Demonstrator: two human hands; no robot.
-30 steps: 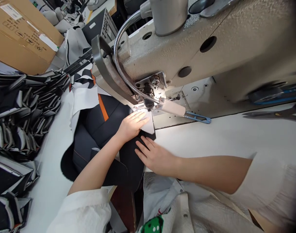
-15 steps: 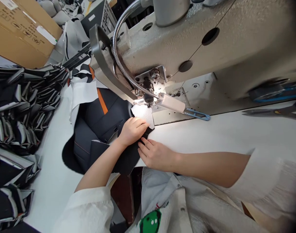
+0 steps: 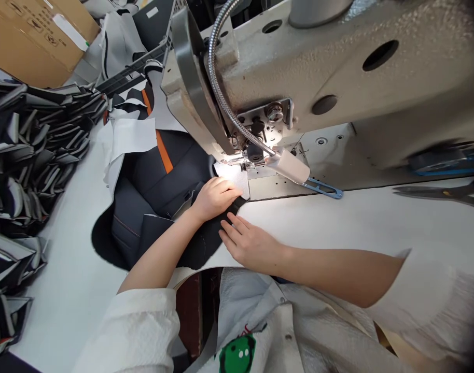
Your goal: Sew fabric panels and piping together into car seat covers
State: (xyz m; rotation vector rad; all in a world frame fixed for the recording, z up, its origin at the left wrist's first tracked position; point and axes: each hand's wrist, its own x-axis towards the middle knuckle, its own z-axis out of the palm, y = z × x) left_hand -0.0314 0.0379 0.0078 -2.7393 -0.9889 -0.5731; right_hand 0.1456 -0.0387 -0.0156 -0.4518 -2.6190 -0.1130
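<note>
A dark padded cover [image 3: 170,186], looking like a car seat cover with an orange stripe [image 3: 164,151], lies left of the sewing machine [image 3: 237,67]. A light grey fabric piece [image 3: 237,178] on its edge sits beside the lit presser foot [image 3: 248,166]. My left hand [image 3: 217,197], fingers closed together, grips and presses the cover's edge and the grey piece close in front of the foot. My right hand [image 3: 252,242] is open, fingers stretched out, its fingertips at the cover's near right edge. The underside of the left fingers is hidden.
Stacks of dark cut pieces [image 3: 35,155] line the left side of the white table [image 3: 61,248]. A cardboard box [image 3: 38,41] stands behind them. Blue thread snips [image 3: 324,187] lie by the lamp head, and scissors [image 3: 439,192] lie at the right.
The view has shifted, so the machine sits further right in it. My right fingers have straightened and come slightly away from the left hand. The left hand stays on the fabric.
</note>
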